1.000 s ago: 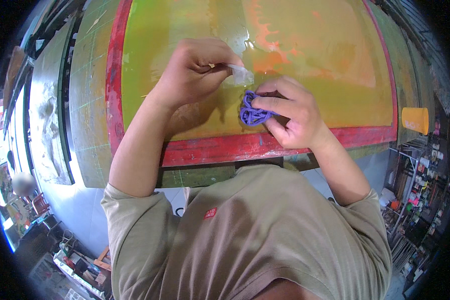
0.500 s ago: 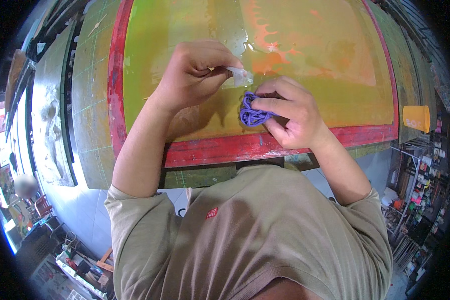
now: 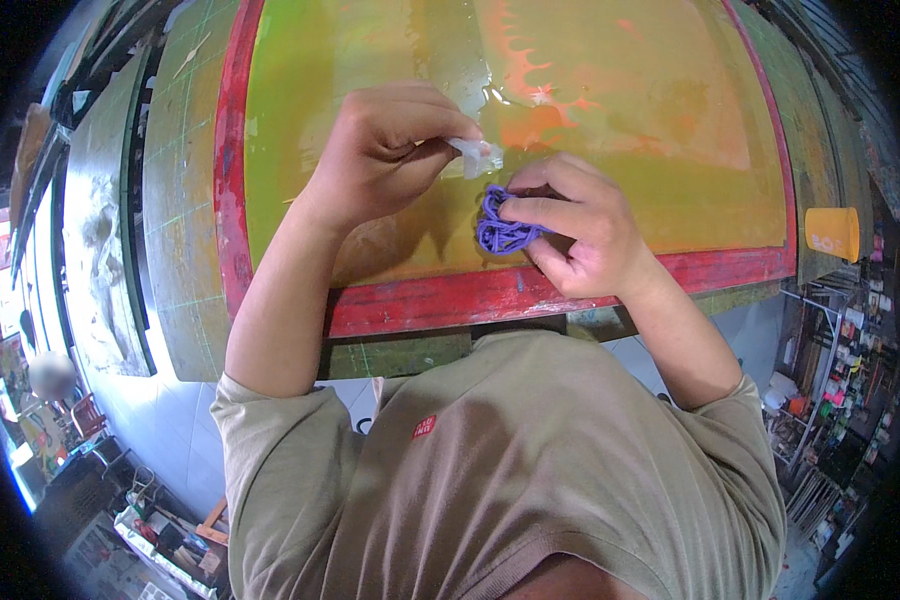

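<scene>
A printing screen with a red frame [image 3: 410, 306] and yellow-green mesh [image 3: 660, 200] lies in front of me, with orange patches and wet, shiny streaks on it. Over the mesh, my left hand [image 3: 385, 145] pinches a small, crumpled piece of translucent plastic [image 3: 480, 158] between thumb and fingers. To its right, close to the near frame edge, my right hand [image 3: 592, 228] has its fingers closed on a loosely looped bundle of purple cord [image 3: 507, 228]. The two hands stay apart, with the plastic just above and left of the cord. Cord inside the right fingers is hidden.
The screen rests on a worn green table [image 3: 185, 250] with grid lines. A yellow cup [image 3: 832, 234] stands by its right edge. A thin wooden stick [image 3: 192, 54] lies at the far left. Shelves with many small items [image 3: 850, 340] are beyond the right side.
The plastic in my left hand has shifted slightly left and looks more bunched up. My right hand and the purple cord have barely moved.
</scene>
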Demonstrator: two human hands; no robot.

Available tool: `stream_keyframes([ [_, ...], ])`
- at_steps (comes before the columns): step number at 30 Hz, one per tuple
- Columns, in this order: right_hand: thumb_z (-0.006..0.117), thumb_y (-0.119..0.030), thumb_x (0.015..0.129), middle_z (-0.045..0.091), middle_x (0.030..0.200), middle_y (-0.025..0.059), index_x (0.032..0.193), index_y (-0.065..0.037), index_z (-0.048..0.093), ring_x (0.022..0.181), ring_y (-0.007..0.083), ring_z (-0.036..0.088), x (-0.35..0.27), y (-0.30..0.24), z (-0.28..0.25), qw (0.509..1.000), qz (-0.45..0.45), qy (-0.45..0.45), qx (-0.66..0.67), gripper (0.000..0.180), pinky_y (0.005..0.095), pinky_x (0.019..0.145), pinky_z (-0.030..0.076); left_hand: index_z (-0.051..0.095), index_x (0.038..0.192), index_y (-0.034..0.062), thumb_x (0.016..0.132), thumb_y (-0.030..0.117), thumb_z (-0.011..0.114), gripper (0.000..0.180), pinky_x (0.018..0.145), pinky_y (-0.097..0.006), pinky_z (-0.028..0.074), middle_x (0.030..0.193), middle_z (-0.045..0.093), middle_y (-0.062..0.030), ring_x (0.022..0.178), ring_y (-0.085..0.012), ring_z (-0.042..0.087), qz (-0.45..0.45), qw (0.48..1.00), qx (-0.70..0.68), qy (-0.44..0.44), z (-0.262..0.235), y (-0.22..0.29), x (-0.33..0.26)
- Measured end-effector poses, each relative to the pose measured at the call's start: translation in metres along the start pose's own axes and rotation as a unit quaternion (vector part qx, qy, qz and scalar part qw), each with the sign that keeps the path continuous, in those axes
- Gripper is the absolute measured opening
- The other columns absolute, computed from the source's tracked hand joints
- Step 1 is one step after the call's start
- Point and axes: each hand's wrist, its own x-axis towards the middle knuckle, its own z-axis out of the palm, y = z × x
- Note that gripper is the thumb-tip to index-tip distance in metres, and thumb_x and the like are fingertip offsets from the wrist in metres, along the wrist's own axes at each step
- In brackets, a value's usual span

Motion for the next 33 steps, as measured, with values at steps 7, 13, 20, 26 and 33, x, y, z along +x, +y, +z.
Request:
stream_keyframes([
  [7,0.066,0.002,0.055,0.061,0.092,0.0107,0.091,-0.009,0.066,0.081,0.0308,0.059,0.001,0.0,0.0,1.0,0.0,0.002,0.005,0.037,0.039,0.069,0.048,0.071,0.082,0.0024,0.069,-0.005,0.074,0.015,0.06,-0.028,0.048,0.076,0.069,-0.0095,0.068,-0.0196,0.063,0.001,1.0,0.0,0.008,0.0,0.0,0.001],
  [13,0.067,0.005,0.061,0.063,0.092,0.0115,0.095,-0.006,0.066,0.084,0.0292,0.061,-0.001,0.003,-0.004,0.999,0.007,0.002,0.045,0.035,0.0374,0.074,0.05,0.072,0.082,0.0036,0.071,-0.004,0.074,0.014,0.059,-0.027,0.046,0.076,0.069,-0.0076,0.068,-0.0174,0.063,-0.03,0.999,-0.01,0.003,0.002,-0.007,-0.003],
  [20,0.069,0.0,0.08,0.066,0.101,0.0121,0.107,0.001,0.066,0.093,0.0224,0.063,0.011,0.018,-0.047,0.928,0.29,0.205,0.11,0.028,0.0332,0.083,0.05,0.07,0.081,0.0029,0.073,-0.007,0.064,0.014,0.054,-0.026,0.042,0.072,0.065,-0.0055,0.063,-0.0149,0.057,-0.038,0.995,-0.086,0.024,0.006,-0.002,-0.004],
  [26,0.068,0.001,0.078,0.066,0.101,0.0114,0.108,-0.005,0.066,0.091,0.0233,0.064,0.037,0.058,-0.033,0.965,0.2,0.082,-0.147,0.031,0.0312,0.081,0.051,0.071,0.081,0.0025,0.073,-0.007,0.061,0.016,0.056,-0.025,0.043,0.073,0.066,-0.0042,0.064,-0.0116,0.057,-0.065,0.99,-0.125,0.03,0.006,-0.006,-0.006],
  [33,0.066,0.007,0.069,0.064,0.095,0.013,0.099,-0.005,0.068,0.088,0.0298,0.063,0.014,0.001,-0.009,0.994,0.073,-0.005,-0.075,0.032,0.0345,0.075,0.051,0.072,0.083,0.0018,0.075,-0.006,0.063,0.014,0.059,-0.025,0.044,0.075,0.067,-0.0059,0.067,-0.0107,0.058,-0.128,0.979,-0.149,0.049,0.007,-0.009,-0.007],
])
